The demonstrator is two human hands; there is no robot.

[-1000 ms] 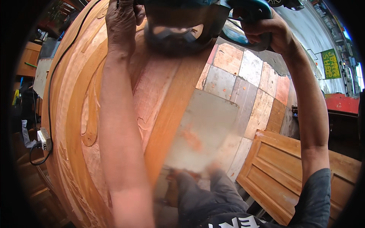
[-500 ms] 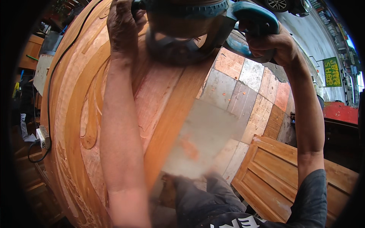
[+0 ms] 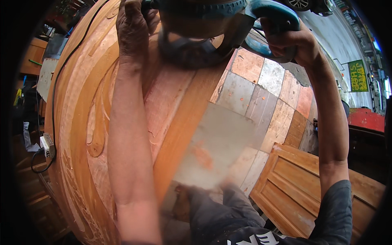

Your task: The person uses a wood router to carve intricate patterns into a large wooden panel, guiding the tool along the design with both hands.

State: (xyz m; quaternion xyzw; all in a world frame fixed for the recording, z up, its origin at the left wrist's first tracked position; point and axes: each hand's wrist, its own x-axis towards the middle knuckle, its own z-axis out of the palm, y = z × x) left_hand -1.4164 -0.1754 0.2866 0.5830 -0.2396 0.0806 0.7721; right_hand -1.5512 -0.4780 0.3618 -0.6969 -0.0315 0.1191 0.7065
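A teal and black router (image 3: 200, 18) with two handles rests over the wooden panel (image 3: 179, 118) at the top of the view, its top cut off by the frame. My right hand (image 3: 296, 43) is closed around its teal loop handle. At the router's left side, my left hand (image 3: 132, 26) curls around the dark side handle, fingers partly hidden. Beneath it, the panel has a smooth strip along its right edge and carved curving shapes on its left. The router's dark rounded base sits near that right edge; the bit cannot be made out.
A black cord (image 3: 61, 73) runs along the panel's left side to a white plug block (image 3: 45, 143). Mixed floor tiles (image 3: 245, 94) lie to the right. A panelled wooden door (image 3: 302, 179) lies at lower right, below a red surface (image 3: 365, 120). A car (image 3: 310, 6) stands beyond.
The view has shifted very slightly. Both hands keep their hold on the router, which stays in nearly the same place on the panel.
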